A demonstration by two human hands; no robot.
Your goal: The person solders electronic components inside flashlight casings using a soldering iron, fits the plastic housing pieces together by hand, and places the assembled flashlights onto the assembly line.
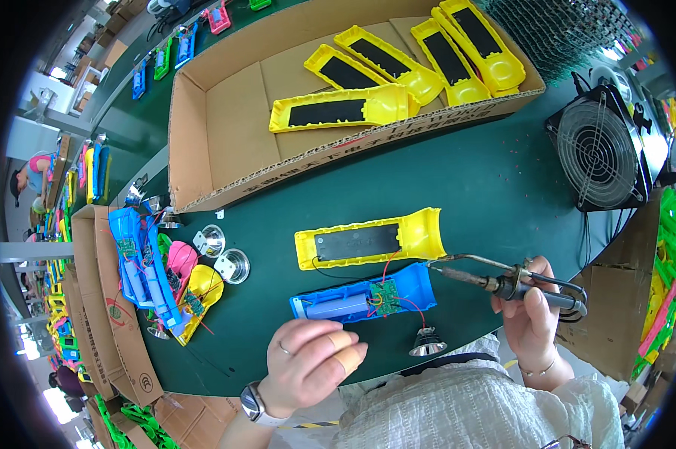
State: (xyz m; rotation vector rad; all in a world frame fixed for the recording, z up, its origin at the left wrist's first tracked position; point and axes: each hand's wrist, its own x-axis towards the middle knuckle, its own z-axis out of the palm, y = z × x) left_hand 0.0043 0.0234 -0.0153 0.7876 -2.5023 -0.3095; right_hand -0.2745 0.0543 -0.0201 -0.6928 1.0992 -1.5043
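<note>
My right hand [531,318] grips a soldering iron [507,286] with a thin metal tube along it. Its tip points left, close to the right end of a blue plastic shell [420,283]. Inside that shell lie a cylindrical battery [338,307] and a green circuit board [385,298]. A red wire runs from the board to a silver reflector cup [428,343] on the table. Just behind is a yellow shell [424,233] with a black strip, joined by thin wires. My left hand [315,363], two fingers taped, is curled closed before the blue shell; its fingertips' contents are hidden.
A cardboard box [226,112] with several yellow shells [327,112] stands at the back. Wired blue shells [139,262] and loose reflector cups [233,266] lie left, beside another carton [121,314]. A black fan [598,153] stands at right on the green table [495,179].
</note>
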